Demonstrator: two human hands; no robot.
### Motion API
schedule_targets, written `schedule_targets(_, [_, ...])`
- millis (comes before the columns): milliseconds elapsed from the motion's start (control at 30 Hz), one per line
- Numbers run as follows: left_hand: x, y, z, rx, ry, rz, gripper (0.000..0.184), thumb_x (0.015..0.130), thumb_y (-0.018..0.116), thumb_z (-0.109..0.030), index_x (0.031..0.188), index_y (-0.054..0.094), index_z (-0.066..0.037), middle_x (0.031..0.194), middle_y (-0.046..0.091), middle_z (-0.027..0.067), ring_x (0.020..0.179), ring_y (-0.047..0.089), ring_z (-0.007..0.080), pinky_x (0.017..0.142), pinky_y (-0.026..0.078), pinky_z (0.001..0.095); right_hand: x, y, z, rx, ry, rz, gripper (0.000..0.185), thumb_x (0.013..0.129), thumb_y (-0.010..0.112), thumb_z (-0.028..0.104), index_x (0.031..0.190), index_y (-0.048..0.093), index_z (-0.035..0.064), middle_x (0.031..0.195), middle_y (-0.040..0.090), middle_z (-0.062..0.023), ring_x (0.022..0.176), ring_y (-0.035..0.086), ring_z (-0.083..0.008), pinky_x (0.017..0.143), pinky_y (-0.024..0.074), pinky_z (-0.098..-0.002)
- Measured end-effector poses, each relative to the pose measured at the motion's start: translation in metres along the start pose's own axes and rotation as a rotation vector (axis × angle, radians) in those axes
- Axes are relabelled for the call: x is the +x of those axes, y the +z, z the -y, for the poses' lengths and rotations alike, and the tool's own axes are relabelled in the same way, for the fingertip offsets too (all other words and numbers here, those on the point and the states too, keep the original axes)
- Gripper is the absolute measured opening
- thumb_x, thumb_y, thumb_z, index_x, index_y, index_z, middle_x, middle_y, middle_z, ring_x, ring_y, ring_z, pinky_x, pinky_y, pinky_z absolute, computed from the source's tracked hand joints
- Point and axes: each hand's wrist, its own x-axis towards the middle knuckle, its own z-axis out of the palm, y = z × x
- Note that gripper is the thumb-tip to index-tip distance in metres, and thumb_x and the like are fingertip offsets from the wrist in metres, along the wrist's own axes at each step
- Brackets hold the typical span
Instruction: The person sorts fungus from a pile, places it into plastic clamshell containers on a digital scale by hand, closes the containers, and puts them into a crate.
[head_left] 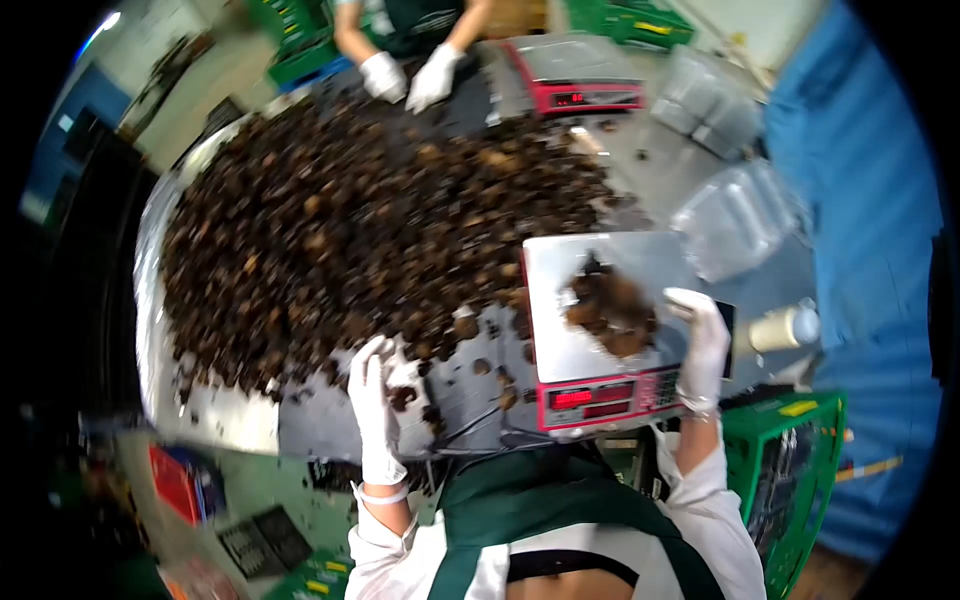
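My left hand, in a white glove, is at the table's near edge by the front of a big heap of small dark brown lumps, which look like dried mushrooms. Its fingers are stretched forward, and a few loose pieces lie just to its right. My gloved right hand is over the right side of a red scale with a metal plate, its fingers loosely bent and apart. On the plate, beside those fingers, sits a clear plastic tray holding brown pieces, blurred by motion. The scale's red digits are unreadable.
Across the table, another person's gloved hands are at the heap's far edge by a second red scale. Clear plastic boxes and a white bottle stand on the right. A green crate is below right.
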Motion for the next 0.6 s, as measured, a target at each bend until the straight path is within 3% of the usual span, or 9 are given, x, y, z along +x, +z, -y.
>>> schedule_targets(67, [-0.009,-0.066,0.019,0.099,0.026,-0.312,0.027,0.098,0.052,-0.024,0.118,0.059,-0.007,0.116,0.062,0.0032,0.107,0.058,0.0149,0.092,0.045,0.0308,-0.004,0.016,0.02,0.035,0.006,0.057,0.021,0.096,0.048,0.013,0.1,0.064,-0.0008,0.099,0.065,-0.01,0.094,0.061,-0.0203,0.088,0.0449,-0.031])
schedule_targets(133, [-0.021,-0.125,0.049,0.253,0.091,-0.432,0.025,0.097,0.054,-0.022,0.114,0.061,-0.006,0.111,0.062,0.0027,0.099,0.058,0.0126,0.086,0.045,0.0276,-0.013,0.042,0.033,0.01,-0.074,0.208,0.013,0.09,0.057,0.007,0.097,0.065,0.0006,0.097,0.065,-0.0098,0.092,0.061,-0.0206,0.084,0.0466,-0.0312])
schedule_targets(200, [-0.035,-0.143,0.058,0.384,0.077,-0.475,0.018,0.095,0.057,-0.019,0.099,0.066,-0.003,0.092,0.064,0.0013,0.084,0.055,0.0096,0.078,0.043,0.0235,-0.024,0.082,0.037,-0.034,-0.149,0.408,0.016,0.078,0.069,0.006,0.094,0.067,0.0031,0.094,0.065,-0.0107,0.085,0.063,-0.0229,0.078,0.0495,-0.0324])
schedule_targets(267, [-0.041,-0.134,0.056,0.514,0.044,-0.396,0.014,0.091,0.061,-0.014,0.092,0.067,-0.001,0.086,0.064,0.0021,0.08,0.055,0.0099,0.075,0.045,0.0248,-0.034,0.134,0.046,0.013,-0.253,0.594,0.017,0.079,0.07,0.008,0.096,0.069,0.0049,0.092,0.066,-0.0117,0.082,0.064,-0.0255,0.075,0.0506,-0.0335])
schedule_targets(333, [-0.035,-0.121,0.062,0.591,0.13,-0.269,0.008,0.085,0.064,-0.006,0.091,0.066,0.0,0.083,0.064,0.0065,0.079,0.058,0.015,0.077,0.047,0.0275,-0.054,0.188,0.032,0.079,-0.078,0.805,0.015,0.085,0.066,0.014,0.097,0.069,0.0069,0.089,0.065,-0.0095,0.08,0.064,-0.025,0.071,0.0513,-0.0301])
schedule_targets(367, [-0.028,-0.107,0.062,0.598,0.241,-0.221,0.014,0.084,0.063,-0.006,0.097,0.067,-0.003,0.091,0.065,0.0107,0.084,0.062,0.023,0.08,0.048,0.0314,-0.067,0.216,0.024,0.09,-0.097,0.821,0.014,0.087,0.063,0.017,0.096,0.069,0.0085,0.089,0.065,-0.008,0.08,0.064,-0.0251,0.071,0.0512,-0.0305])
schedule_targets(433, [-0.011,-0.096,0.069,0.789,0.377,-0.021,0.031,0.081,0.061,-0.004,0.111,0.064,-0.008,0.11,0.062,0.0119,0.103,0.058,0.0305,0.092,0.046,0.0363,-0.086,0.262,0.019,0.008,-0.155,0.889,0.016,0.086,0.062,0.023,0.095,0.067,0.0102,0.093,0.065,-0.0066,0.085,0.065,-0.0259,0.074,0.0516,-0.0335])
schedule_targets(533, [0.005,-0.091,0.082,0.896,0.493,0.182,0.022,0.079,0.065,-0.008,0.101,0.067,-0.009,0.1,0.062,0.0105,0.094,0.059,0.0295,0.083,0.048,0.0376,-0.108,0.306,0.012,-0.195,-0.338,0.912,0.02,0.083,0.064,0.023,0.101,0.061,0.0142,0.094,0.059,-0.0057,0.081,0.062,-0.028,0.07,0.0513,-0.0374])
schedule_targets(600, [0.006,-0.097,0.089,0.871,0.413,0.19,0.017,0.079,0.065,-0.009,0.096,0.067,-0.008,0.095,0.061,0.0103,0.092,0.058,0.0293,0.08,0.048,0.0372,-0.115,0.317,-0.001,-0.256,-0.396,0.906,0.02,0.081,0.065,0.022,0.099,0.059,0.0143,0.093,0.058,-0.0057,0.079,0.062,-0.0277,0.069,0.051,-0.0377])
